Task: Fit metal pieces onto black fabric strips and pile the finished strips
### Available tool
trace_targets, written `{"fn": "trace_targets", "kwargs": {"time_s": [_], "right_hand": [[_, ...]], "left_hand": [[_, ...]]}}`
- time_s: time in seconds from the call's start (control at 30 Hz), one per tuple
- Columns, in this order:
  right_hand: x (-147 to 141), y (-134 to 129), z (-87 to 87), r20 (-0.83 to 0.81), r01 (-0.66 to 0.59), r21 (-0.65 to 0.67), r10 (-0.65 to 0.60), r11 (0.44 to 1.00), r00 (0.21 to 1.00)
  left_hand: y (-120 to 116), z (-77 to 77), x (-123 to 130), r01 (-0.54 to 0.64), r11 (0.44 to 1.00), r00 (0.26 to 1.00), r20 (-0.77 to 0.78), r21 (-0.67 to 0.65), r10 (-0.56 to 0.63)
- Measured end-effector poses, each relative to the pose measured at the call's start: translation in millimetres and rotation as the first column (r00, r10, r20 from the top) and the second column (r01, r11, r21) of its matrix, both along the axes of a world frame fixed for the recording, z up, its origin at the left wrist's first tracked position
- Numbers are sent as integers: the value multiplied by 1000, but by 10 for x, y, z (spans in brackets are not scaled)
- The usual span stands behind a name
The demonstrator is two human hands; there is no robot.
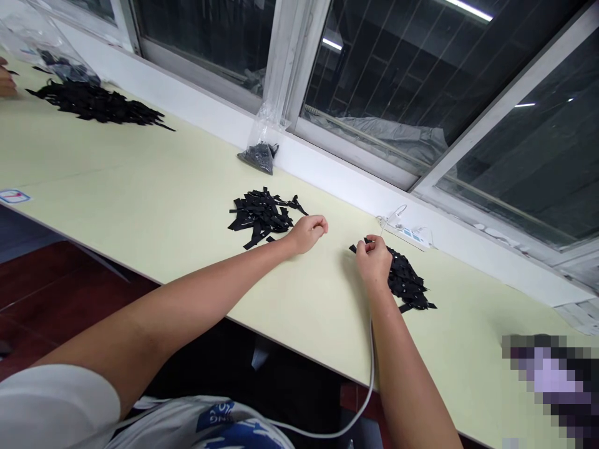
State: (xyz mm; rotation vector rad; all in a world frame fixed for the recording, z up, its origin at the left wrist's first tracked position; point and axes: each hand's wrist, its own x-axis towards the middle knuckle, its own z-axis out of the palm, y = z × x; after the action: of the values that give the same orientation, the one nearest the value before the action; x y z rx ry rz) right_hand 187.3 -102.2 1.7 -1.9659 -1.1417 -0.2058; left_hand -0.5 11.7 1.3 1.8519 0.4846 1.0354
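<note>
My left hand (309, 234) hovers over the pale tabletop (304, 299) with its fingers curled closed; whatever they may hold is hidden. Just left of it lies a loose pile of short black strips (262, 215), which look like fabric and show small light marks. My right hand (374, 259) pinches a black strip (353, 249), one end of which sticks out to the left of the fingers. Beside and partly behind that hand spreads a second pile of black strips (408, 280).
A clear bag with dark pieces (259, 156) leans at the window wall. A larger black pile (98, 103) lies far left, near another person's hand (6, 81). A power strip (407, 234) sits along the wall. A white cable (372, 355) hangs over the front edge.
</note>
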Motion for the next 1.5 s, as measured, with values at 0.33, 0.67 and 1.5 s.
{"fn": "trace_targets", "kwargs": {"time_s": [0.33,0.67,1.5], "right_hand": [[-16,14,14,-3,26,7,-26,1000,1000],[-27,14,2,0,-6,-31,6,999,1000],[-3,20,-55,-41,-40,-99,36,994,999]], "left_hand": [[-33,1,31,-293,949,955,-22,113,297],[2,166,6,-352,936,934,64,-17,353],[73,64,-88,-281,952,960,48,123,277]]}}
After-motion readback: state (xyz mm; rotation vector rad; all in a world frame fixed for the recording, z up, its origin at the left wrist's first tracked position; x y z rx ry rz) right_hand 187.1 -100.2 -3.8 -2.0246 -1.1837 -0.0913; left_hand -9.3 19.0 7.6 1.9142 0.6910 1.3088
